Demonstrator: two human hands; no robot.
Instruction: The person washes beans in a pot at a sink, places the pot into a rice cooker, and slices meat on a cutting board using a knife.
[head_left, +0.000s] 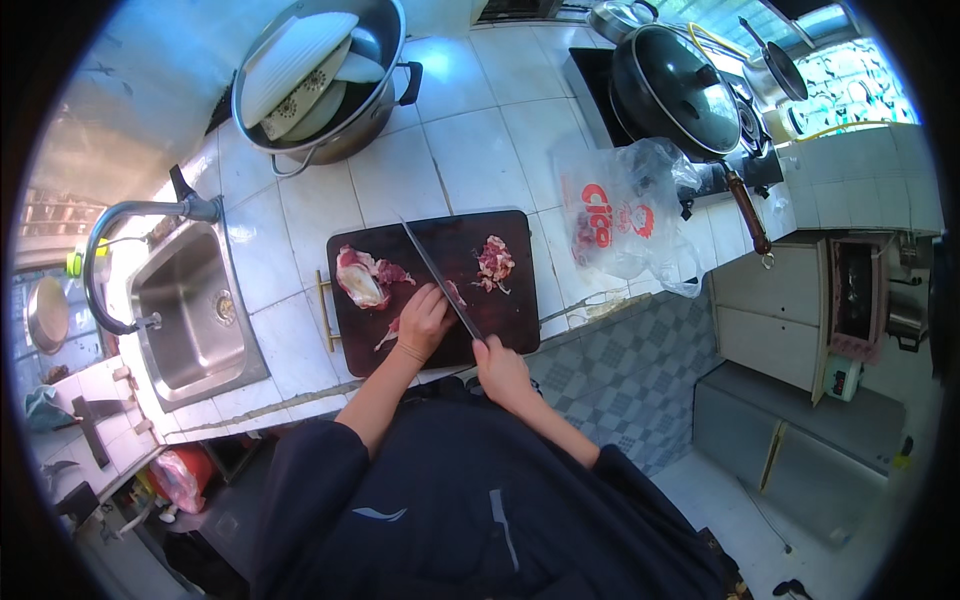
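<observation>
A dark cutting board (435, 232) lies on the white tiled counter before me. My right hand (502, 369) grips the handle of a long kitchen knife (429, 264), whose blade slants up and left across the board. Close beside the blade, my left hand (424, 321) presses down with bent fingers on raw meat, mostly hidden under them. A small meat piece (454, 295) shows just right of the blade. On the board's left rests a larger chunk of raw meat (363, 279) with pale fat or bone. Cut meat pieces (495, 264) are heaped at the right. A scrap (390, 334) lies by my left wrist.
Left of the board is a steel sink (187, 300) with a curved faucet (94, 255). A large pot (349, 146) holding dishes stands behind. To the right are a printed plastic bag (607, 217) and a lidded wok (682, 90) on a gas stove, its wooden handle (744, 206) jutting past the counter edge.
</observation>
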